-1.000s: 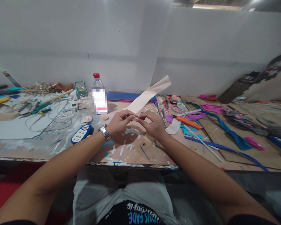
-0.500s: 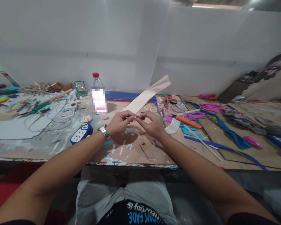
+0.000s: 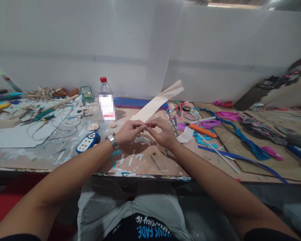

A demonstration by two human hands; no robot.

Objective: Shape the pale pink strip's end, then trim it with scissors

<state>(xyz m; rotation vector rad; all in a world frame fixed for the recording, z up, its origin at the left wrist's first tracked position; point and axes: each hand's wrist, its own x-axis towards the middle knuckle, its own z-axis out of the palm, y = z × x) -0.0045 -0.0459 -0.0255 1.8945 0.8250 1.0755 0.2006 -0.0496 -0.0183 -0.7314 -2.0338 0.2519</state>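
My left hand [image 3: 130, 133] and my right hand [image 3: 163, 132] meet at the fingertips above the middle of the table. Both are closed in a pinch, thumbs against forefingers. Whatever lies between the fingertips is too small or too hidden to name. Just behind the hands, a long cream-coloured strip [image 3: 158, 101] slants up and away to the right; I cannot tell whether the fingers touch it. Beneath the hands lie small white and blue scraps [image 3: 130, 160] on the tabletop [image 3: 145, 167]. A metal watch [image 3: 112, 141] is on my left wrist.
A red-capped bottle [image 3: 106, 100] and a blue-and-white power strip [image 3: 87, 143] stand left of my hands. Pliers [image 3: 43, 115], cable and wood sticks lie farther left. To the right are an orange cutter knife [image 3: 202, 130], blue ribbon [image 3: 243, 164] and a wooden board [image 3: 230, 147].
My fingertips have shifted very slightly against each other, both hands staying pinched together. The view has moved a little; the things on the table lie as before.
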